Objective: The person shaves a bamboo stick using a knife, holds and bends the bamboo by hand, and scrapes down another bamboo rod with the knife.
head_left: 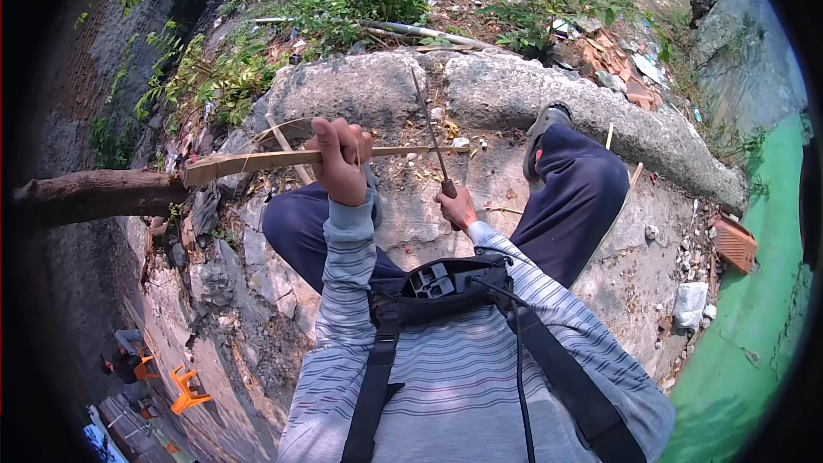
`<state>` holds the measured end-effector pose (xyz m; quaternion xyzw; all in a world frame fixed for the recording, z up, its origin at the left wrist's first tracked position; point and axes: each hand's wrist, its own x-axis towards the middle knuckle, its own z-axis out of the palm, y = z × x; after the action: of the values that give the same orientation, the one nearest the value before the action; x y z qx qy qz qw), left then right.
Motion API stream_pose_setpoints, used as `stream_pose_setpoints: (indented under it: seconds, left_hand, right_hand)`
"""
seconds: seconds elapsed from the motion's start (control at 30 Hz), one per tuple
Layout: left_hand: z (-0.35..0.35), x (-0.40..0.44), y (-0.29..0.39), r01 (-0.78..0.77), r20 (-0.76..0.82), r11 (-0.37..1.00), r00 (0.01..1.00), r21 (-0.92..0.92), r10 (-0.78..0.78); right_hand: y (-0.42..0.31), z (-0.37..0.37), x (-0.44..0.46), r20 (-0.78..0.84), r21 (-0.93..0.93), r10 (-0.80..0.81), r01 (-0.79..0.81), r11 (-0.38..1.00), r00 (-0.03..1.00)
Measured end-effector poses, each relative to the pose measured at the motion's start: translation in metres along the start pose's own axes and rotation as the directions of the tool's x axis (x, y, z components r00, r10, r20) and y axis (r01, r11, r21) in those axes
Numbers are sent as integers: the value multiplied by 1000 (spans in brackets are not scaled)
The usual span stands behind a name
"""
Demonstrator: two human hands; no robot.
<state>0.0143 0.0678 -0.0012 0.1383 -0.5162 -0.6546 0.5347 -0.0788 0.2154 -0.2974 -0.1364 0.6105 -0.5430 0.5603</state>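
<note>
My left hand is closed around a pale bamboo strip, which lies roughly level across the view. Its thick end reaches left beside a tree trunk, and the thin end extends right past my fist. A thin curled shaving hangs by my left fingers. In my right hand is a knife with a long, narrow, dark blade and a brown handle. The blade points up and away, crossing the strip's thin end; whether they touch I cannot tell.
Rough concrete blocks form a ledge in front of my feet. A tree trunk juts in from the left. Bamboo pieces and shavings lie on the ground. Orange chairs and people are at lower left. A broken brick lies right.
</note>
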Motion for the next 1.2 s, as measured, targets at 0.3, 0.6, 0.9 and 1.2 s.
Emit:
stream_pose_setpoints:
  seconds: [0.3,0.6,0.9,1.2]
  left_hand:
    - [7,-11,-2,-48,62,997,997,54,44]
    - [-8,-11,-1,-19,37,999,999,-44,21]
    - [8,-16,-3,-38,81,999,996,17,37]
    - [-3,-19,-8,20,134,995,991,-101,-6]
  right_hand:
    - [-12,3,-7,-27,-242,-169,158,957,985]
    - [-20,8,-13,-114,-385,-289,225,895,951]
    - [-18,4,-10,-91,-293,-207,172,941,974]
    - [-14,3,-3,-85,-231,-187,163,959,979]
